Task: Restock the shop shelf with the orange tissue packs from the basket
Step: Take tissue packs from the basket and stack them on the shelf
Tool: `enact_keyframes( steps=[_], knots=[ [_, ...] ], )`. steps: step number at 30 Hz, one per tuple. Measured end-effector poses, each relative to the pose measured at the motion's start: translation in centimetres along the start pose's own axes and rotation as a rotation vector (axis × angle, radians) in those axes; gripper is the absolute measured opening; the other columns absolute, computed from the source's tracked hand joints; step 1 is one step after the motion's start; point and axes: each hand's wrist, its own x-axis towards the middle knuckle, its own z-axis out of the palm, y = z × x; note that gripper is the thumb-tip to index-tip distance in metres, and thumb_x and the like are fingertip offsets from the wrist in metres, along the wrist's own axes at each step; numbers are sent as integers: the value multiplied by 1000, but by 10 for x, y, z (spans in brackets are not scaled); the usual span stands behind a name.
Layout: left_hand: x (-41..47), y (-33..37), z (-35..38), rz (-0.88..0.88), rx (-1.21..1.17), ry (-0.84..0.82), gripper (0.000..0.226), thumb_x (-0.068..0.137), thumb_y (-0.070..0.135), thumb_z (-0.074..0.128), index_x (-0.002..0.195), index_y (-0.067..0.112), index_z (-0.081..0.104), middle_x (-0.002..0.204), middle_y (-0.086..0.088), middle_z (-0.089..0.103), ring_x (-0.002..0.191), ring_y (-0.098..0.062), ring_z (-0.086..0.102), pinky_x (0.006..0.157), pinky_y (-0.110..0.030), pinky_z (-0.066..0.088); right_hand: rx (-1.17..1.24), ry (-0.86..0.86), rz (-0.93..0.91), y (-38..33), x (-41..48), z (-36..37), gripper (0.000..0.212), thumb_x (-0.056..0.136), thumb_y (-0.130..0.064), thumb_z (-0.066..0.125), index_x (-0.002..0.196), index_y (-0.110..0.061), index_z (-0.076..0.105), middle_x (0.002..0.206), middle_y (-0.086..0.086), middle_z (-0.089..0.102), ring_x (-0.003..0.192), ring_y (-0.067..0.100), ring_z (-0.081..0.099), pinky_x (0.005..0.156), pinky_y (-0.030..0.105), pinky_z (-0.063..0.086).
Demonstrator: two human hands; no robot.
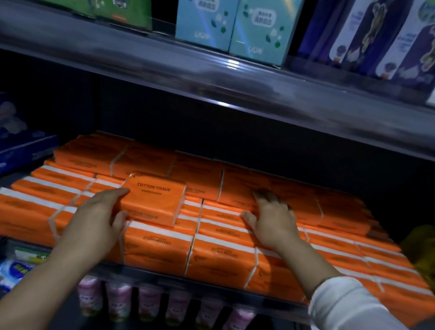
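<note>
**Item: one orange tissue pack, in hand at the shelf**

We list one orange tissue pack (154,199), lettered COTTON TISSUE, lying on top of the stacked packs (220,257) that fill the shelf (155,278). Our left hand (96,220) holds it at its near left corner. The fingers (115,194) lie along its left edge with the thumb against the near face, and the pack sits just beyond them and to their right.

Our right hand (272,223) lies flat on the stack, its fingers (262,196) spread wide and holding nothing. The held pack is to the left of those fingers and apart from them. The basket is out of view.

Handling, as we judge it: light, soft and film-wrapped, so somewhat slippery and easily dented, though not fragile. We would take it across the short ends, or with the thumb under and the fingers over the broad face, squeezing mildly. It should slide readily over the packs beneath. A flat hand on the neighbours would steady the row while it is pushed home.
</note>
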Motion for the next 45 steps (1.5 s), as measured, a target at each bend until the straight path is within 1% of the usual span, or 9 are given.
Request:
enact_keyframes(
  steps=[10,14,19,31,34,37,39,42,45],
  knots=[
    [-1,3,1,-20,-23,-46,53,89,11,62,138,9,44,137,-18,49,124,-33,46,106,-42,35,4,-3,-4,3,0,6,66,92,-50,45,148,-25,20,155,1,20,140,26,22,115,43,19],
    [-2,3,0,-25,-32,-80,63,87,23,65,143,15,38,142,-11,44,128,-27,43,108,-41,35,1,0,-5,4,0,6,67,91,-51,45,148,-26,19,155,1,19,140,26,22,115,43,19],
    [-1,0,2,-39,19,-132,78,83,40,66,148,23,27,153,-5,27,139,-26,27,113,-44,28,18,-12,-17,4,1,2,68,91,-51,46,148,-25,18,155,2,19,141,26,20,115,42,18],
    [-4,1,4,-40,46,-86,77,85,37,66,148,23,25,152,-9,26,138,-30,25,112,-48,28,221,115,-116,18,-24,4,62,91,-41,53,144,-16,32,145,7,36,134,23,30,112,33,26],
    [-8,9,1,80,139,101,69,81,32,71,141,16,41,147,-16,35,133,-37,29,109,-51,28,277,126,-171,25,-40,6,61,91,-41,54,142,-15,36,146,4,37,135,20,31,112,30,24],
    [-13,20,2,383,156,235,55,70,22,81,120,9,63,128,-17,54,116,-39,45,96,-53,39,277,103,-193,40,-57,10,72,84,-60,50,141,-17,39,143,3,41,134,20,34,112,34,27],
    [-18,29,12,531,157,169,53,63,21,86,112,10,68,120,-13,61,110,-32,49,90,-50,44,247,63,-206,54,-66,11,82,78,-68,51,141,-19,38,144,2,40,135,21,33,113,36,27],
    [-25,37,35,636,230,-28,66,53,20,91,114,15,67,117,-6,65,109,-22,47,82,-47,52,132,-4,-238,73,-75,12,84,76,-56,64,145,-22,31,150,0,30,139,20,25,115,34,19],
    [-24,41,51,658,285,-84,72,43,10,93,112,15,69,112,-3,68,106,-23,53,76,-43,55,50,-69,-227,82,-78,15,83,80,-46,65,147,-23,23,155,-3,19,143,16,17,116,34,12]
  ],
)
